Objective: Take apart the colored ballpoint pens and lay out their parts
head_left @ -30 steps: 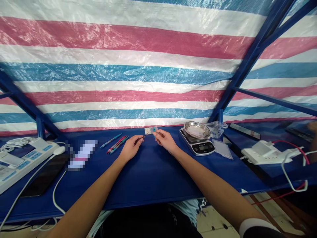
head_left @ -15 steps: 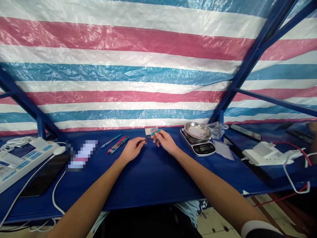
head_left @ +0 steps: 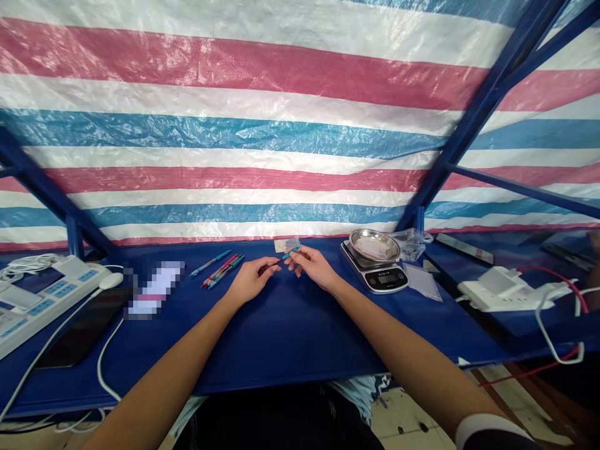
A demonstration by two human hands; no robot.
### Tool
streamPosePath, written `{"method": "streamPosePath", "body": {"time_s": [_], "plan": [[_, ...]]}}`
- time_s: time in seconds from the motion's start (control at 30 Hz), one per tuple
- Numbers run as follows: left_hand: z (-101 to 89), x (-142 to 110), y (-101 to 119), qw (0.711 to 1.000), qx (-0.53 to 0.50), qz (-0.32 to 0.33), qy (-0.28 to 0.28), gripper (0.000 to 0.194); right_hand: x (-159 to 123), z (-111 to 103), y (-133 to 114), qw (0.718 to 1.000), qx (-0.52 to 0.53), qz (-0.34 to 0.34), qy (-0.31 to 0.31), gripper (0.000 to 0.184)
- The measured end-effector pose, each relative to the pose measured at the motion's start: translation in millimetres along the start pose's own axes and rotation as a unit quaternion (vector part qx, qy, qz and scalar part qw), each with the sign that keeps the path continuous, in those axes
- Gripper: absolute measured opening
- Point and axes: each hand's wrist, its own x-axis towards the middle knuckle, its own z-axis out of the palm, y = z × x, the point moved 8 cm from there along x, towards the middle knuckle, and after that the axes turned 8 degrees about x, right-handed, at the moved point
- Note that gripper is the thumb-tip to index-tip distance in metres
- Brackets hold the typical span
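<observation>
Pen [head_left: 290, 252] pinched between left hand [head_left: 250, 281] and right hand [head_left: 313, 265], dark end left, teal end right; loose pens [head_left: 224, 270] just beside, kitchen scale [head_left: 372, 269] nearby.

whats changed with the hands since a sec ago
The left hand and right hand have moved closer together. The dark slim piece in the left and the teal piece in the right, earlier apart and at an angle, now seem to line up tip to tip. Neither was let go. The digital scale and loose pens stayed put.
</observation>
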Motion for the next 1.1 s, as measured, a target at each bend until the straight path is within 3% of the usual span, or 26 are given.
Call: {"method": "streamPosePath", "body": {"time_s": [0.13,0.27,0.4,0.47,0.57,0.67,0.77,0.9,1.1], "plan": [[0.2,-0.2,-2.1,0.997,-0.077,-0.011,0.016,0.038,-4.2,11.3,1.7,0.997,-0.048,0.015,-0.063,0.038],[1.4,-0.1,-0.7,0.996,-0.084,-0.021,0.007,0.05,-5.4,14.2,1.1,0.994,-0.079,0.005,-0.069,0.036],[-2.0,0.0,3.5,0.999,-0.041,-0.013,0.011,0.049,-4.4,9.9,-1.9,0.997,-0.07,-0.005,-0.044,0.047],[-2.7,-0.6,5.8,1.0,-0.027,-0.002,0.008,0.047,-4.8,9.6,-4.3,0.996,-0.076,-0.013,-0.046,0.043],[-1.1,-2.4,8.7,1.0,-0.021,0.01,-0.008,0.045,-7.3,9.1,-8.1,0.99,-0.133,-0.022,-0.041,0.038],[0.9,-3.1,11.2,0.999,-0.025,0.014,-0.015,0.045,-10.1,7.1,-13.4,0.975,-0.22,-0.03,-0.022,0.049],[-1.4,-1.2,12.3,1.0,-0.013,0.022,0.005,0.052,-9.7,3.2,-15.9,0.971,-0.237,-0.023,-0.006,0.058],[-11.5,1.8,6.5,0.997,0.037,0.03,0.053,0.066,-4.5,-10.8,-13.1,0.981,-0.188,-0.008,0.046,0.057],[-24.7,0.6,-6.1,0.995,0.025,-0.029,0.092,0.038,-1.7,-25.7,-7.9,0.984,-0.148,0.001,0.095,0.059]]}}
